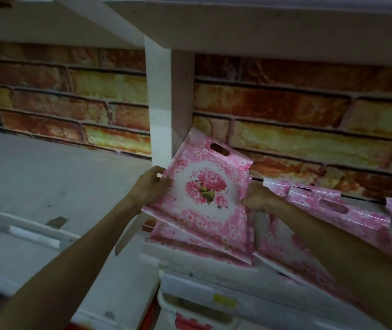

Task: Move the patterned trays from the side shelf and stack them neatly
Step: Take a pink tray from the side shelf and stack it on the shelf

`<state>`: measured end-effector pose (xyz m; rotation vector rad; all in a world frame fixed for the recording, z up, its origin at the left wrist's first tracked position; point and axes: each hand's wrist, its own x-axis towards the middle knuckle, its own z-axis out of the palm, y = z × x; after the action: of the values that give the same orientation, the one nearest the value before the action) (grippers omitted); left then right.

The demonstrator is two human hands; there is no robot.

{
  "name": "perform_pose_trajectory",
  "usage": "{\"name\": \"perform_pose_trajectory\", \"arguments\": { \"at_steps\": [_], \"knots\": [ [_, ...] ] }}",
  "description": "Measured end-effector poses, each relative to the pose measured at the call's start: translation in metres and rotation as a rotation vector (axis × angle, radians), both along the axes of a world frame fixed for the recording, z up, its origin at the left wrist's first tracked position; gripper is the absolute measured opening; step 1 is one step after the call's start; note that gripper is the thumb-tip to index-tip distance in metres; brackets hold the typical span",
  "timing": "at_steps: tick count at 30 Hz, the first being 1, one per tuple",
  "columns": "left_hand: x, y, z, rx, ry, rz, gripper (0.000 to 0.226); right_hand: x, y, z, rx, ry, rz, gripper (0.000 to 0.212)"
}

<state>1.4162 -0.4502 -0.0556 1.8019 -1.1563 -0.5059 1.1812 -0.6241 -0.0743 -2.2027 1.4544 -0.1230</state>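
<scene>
Two bare forearms reach up from the lower edge. The left hand (151, 184) is curled closed on the left edge of a glossy pink flower-printed rectangular tray (204, 194), and the right hand (258, 196) pinches its right edge. The tray is tilted, its oval cut-out handle uppermost, close to a white painted shelf post (164, 101). Beneath it lie more pink floral trays (321, 210), overlapping loosely across the pale right-hand shelf board (214, 256). Behind runs a rough red and yellow brick-patterned wall (285, 110).
</scene>
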Motion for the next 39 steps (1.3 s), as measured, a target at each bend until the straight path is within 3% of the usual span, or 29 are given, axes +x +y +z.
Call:
{"name": "perform_pose_trajectory", "arguments": {
  "at_steps": [2,4,8,17,25,31,34,39],
  "knots": [
    [0.0,0.0,-0.01,0.021,0.019,0.003,0.025,0.0,0.001,-0.001,0.008,0.046,0.002,0.03],
    [0.001,-0.001,-0.018,0.038,0.003,0.012,0.026,-0.001,0.001,-0.003,0.001,0.084,0.0,0.029],
    [0.003,-0.005,-0.033,0.103,-0.192,0.046,0.03,-0.002,0.003,-0.003,-0.018,0.153,0.0,0.032],
    [0.005,-0.009,-0.062,0.188,-0.416,0.012,0.028,-0.004,0.006,-0.005,-0.012,0.221,0.005,0.027],
    [0.004,-0.005,-0.072,0.239,-0.486,-0.005,0.024,-0.005,0.01,-0.008,-0.057,0.278,0.062,0.024],
    [0.009,-0.003,-0.07,0.356,-0.551,-0.029,0.034,-0.019,0.01,-0.004,-0.092,0.162,0.091,0.025],
    [0.003,-0.006,-0.06,0.25,-0.626,0.014,0.04,-0.037,0.008,0.007,-0.141,0.059,0.115,0.026],
    [-0.048,-0.029,-0.032,0.077,-0.454,-0.16,0.011,-0.08,0.008,0.03,-0.232,-0.097,0.125,0.017]
  ]
}}
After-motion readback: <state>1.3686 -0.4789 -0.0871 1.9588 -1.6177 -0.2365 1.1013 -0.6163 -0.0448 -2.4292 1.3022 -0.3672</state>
